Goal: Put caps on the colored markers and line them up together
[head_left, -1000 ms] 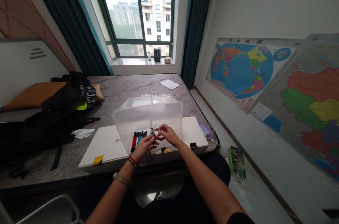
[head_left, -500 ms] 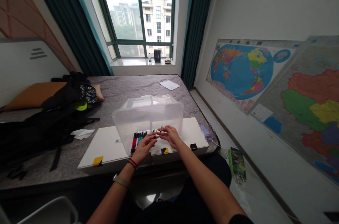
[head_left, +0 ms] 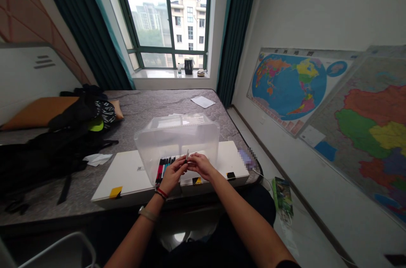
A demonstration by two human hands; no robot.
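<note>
My left hand (head_left: 171, 175) and my right hand (head_left: 202, 165) meet in front of the clear plastic bin (head_left: 199, 137). Pinched between their fingertips is a slim grey pen part (head_left: 187, 154), pointing up, with a dark piece at its lower end. Fingers cover most of it, so I cannot tell whether the pieces are joined. Just left of my hands, a row of pens (head_left: 164, 166) in red, black and blue-green lies inside the bin, which is tipped on its side.
White boxes (head_left: 127, 170) with yellow and black tabs support the bin on the mattress (head_left: 139, 103). To the left lie a black bag (head_left: 34, 156) and a crumpled tissue (head_left: 97, 159). A paper sheet (head_left: 203, 102) rests farther back, and a cable runs off the right edge.
My hands have come closer together. The grey part has moved left from my right fingertips to meet the dark piece in my left fingers. The row of pens stays put.
</note>
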